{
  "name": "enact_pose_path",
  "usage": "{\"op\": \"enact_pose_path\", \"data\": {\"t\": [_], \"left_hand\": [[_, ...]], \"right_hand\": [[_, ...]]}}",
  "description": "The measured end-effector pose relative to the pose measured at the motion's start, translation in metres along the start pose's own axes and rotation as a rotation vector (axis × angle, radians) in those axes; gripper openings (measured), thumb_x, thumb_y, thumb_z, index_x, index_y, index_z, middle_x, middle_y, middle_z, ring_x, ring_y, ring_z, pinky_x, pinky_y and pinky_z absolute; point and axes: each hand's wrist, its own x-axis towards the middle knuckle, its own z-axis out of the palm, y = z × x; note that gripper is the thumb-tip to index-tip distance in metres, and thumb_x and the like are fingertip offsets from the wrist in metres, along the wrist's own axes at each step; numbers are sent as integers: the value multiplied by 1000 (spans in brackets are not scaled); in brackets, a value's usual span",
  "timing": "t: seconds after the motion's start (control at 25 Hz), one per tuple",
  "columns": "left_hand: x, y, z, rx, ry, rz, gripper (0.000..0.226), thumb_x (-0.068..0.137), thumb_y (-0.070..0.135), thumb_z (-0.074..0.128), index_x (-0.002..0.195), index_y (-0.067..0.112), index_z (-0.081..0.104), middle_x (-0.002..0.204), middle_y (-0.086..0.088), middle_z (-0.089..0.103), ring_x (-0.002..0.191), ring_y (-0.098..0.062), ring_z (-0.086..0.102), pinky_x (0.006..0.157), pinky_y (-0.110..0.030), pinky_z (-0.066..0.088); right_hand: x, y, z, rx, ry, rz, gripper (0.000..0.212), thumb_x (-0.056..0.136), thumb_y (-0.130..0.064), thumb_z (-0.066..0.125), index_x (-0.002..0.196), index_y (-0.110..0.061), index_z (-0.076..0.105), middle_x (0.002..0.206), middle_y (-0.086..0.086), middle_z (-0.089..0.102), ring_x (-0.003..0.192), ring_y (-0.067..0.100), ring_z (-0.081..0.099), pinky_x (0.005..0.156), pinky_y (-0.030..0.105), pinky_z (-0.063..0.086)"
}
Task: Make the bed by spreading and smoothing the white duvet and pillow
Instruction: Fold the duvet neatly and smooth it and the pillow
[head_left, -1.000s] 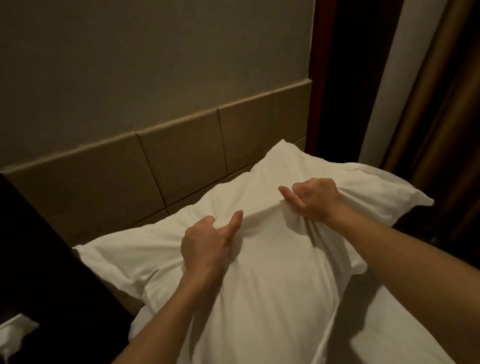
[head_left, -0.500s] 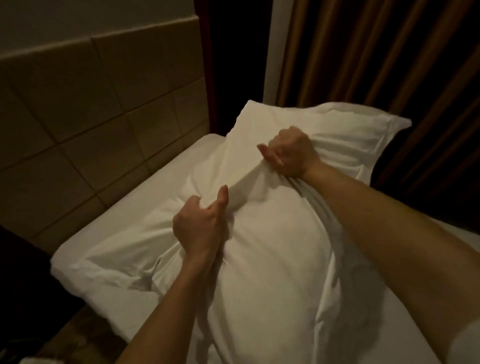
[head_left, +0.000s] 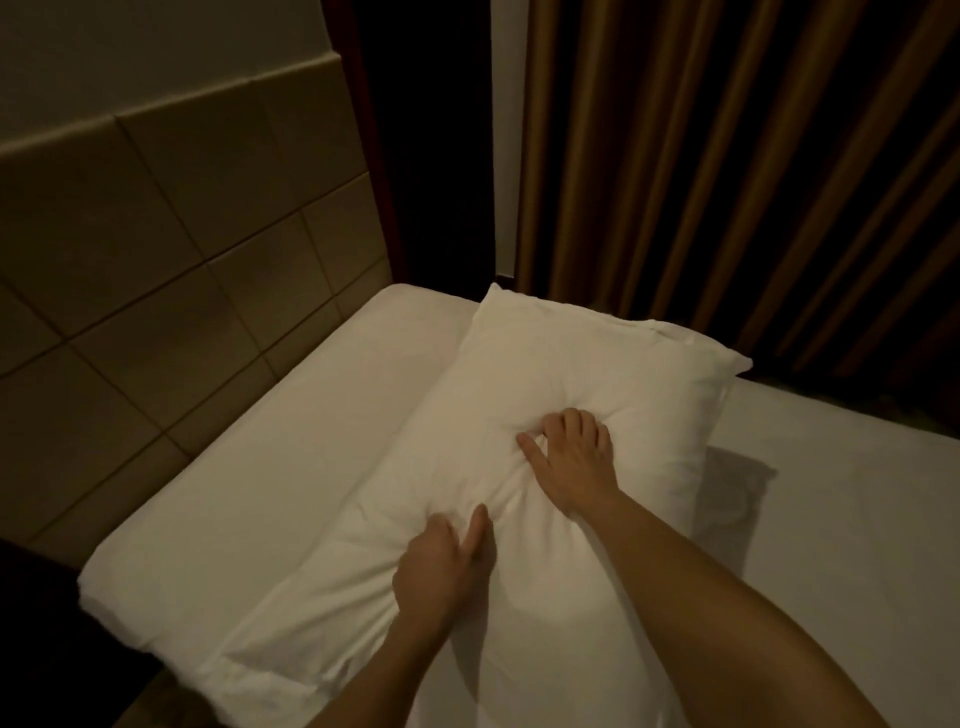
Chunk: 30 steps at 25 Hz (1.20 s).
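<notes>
Bedding first: the white mattress sheet (head_left: 311, 441) runs from the tiled headboard (head_left: 156, 260) across to the brown curtain (head_left: 727, 182), and on it the white pillow (head_left: 571, 374) lies at a slant, its far corner close to the curtain and its near end reaching toward the sheet's front-left corner, well off the headboard line. No spread duvet can be made out from this angle, so that part looks not yet done. The risk, as I judge it, starts with the pillow's skew: squaring it with a hard shove could slide it off the curtain side, where the mattress edge is near. Next, the casing is bunched into creases between the two hands, and pulling on gathered cloth would set deeper wrinkles rather than smooth them. The right hand (head_left: 574, 457) presses down with fingers bent into the filling, seemingly nipping a fold, which dents the middle. The left hand (head_left: 441, 566) has its fingers curled into the cloth, thumb laid straight alongside, gripping the casing; if it lets go unevenly the stuffing may stay lumped.
</notes>
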Motion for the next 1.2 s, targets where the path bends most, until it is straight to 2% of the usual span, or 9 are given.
{"op": "enact_pose_path", "data": {"t": [0.12, 0.2, 0.28, 0.36, 0.44, 0.64, 0.8, 1.0, 1.2], "left_hand": [[59, 10, -29, 2, 117, 96, 64, 85, 80, 31, 87, 21, 53, 89, 2, 62, 81, -18, 57, 76, -38, 54], [113, 22, -41, 23, 91, 146, 75, 84, 83, 32, 119, 22, 57, 126, -2, 58, 115, -26, 53, 95, -48, 50], [162, 43, -37, 54, -75, 232, 85, 84, 87, 28, 153, 37, 30, 162, -1, 26, 148, -34, 22, 113, -63, 28], [202, 70, -19, 155, -224, 351, 87, 82, 90, 15, 157, 49, 3, 170, 6, -3, 154, -37, -5, 116, -71, 8], [234, 89, 3, 209, -309, 386, 88, 78, 93, 7, 155, 53, -8, 169, 8, -11, 154, -39, -9, 116, -74, 5], [272, 80, 36, 203, -330, 107, 122, 56, 108, 22, 157, 43, -2, 155, -17, 33, 138, -41, 35, 112, -60, 23], [266, 86, 29, -32, -317, 68, 121, 55, 100, 52, 139, 15, 33, 131, -15, 58, 118, -38, 58, 97, -46, 46], [298, 102, -11, -145, -181, 138, 102, 64, 88, 64, 124, 6, 52, 125, -18, 64, 111, -38, 63, 84, -39, 51], [324, 78, -9, -222, -169, 22, 111, 54, 94, 64, 126, 10, 51, 123, -13, 65, 106, -34, 63, 87, -42, 53]], "right_hand": [[21, -13, -4, 28, -146, 38, 72, 96, -74, 9, 153, -35, 27, 164, 4, 18, 154, 28, 5, 124, 50, 2], [38, -13, -4, 28, -167, 85, 78, 91, -81, 2, 159, -42, 3, 169, -2, -8, 155, 25, -16, 122, 50, -12], [53, -13, 1, 8, -144, 168, 83, 87, -85, -1, 158, -44, -6, 168, -4, -17, 153, 24, -22, 120, 50, -17], [68, -18, 10, -34, -132, 232, 82, 88, -85, -1, 158, -43, -8, 168, -3, -18, 153, 26, -22, 120, 52, -16], [84, -21, 17, -65, -134, 298, 79, 91, -81, -1, 159, -42, -8, 168, -3, -16, 153, 25, -20, 122, 53, -12], [70, 29, 12, -46, -91, 793, 92, 80, -92, 1, 158, -44, -3, 170, 2, -7, 154, 35, -5, 121, 58, -2], [46, 80, -2, 344, -133, 1214, 115, 54, -109, 16, 152, -54, -8, 164, 17, 13, 142, 49, 25, 114, 70, 17], [76, 77, -20, 479, -112, 1151, 117, 54, -108, 28, 152, -52, -5, 159, 16, 20, 139, 47, 27, 111, 63, 30], [100, 57, -7, 478, -116, 1061, 116, 56, -107, 30, 150, -50, -8, 148, 15, 20, 132, 41, 28, 110, 60, 31]]}}
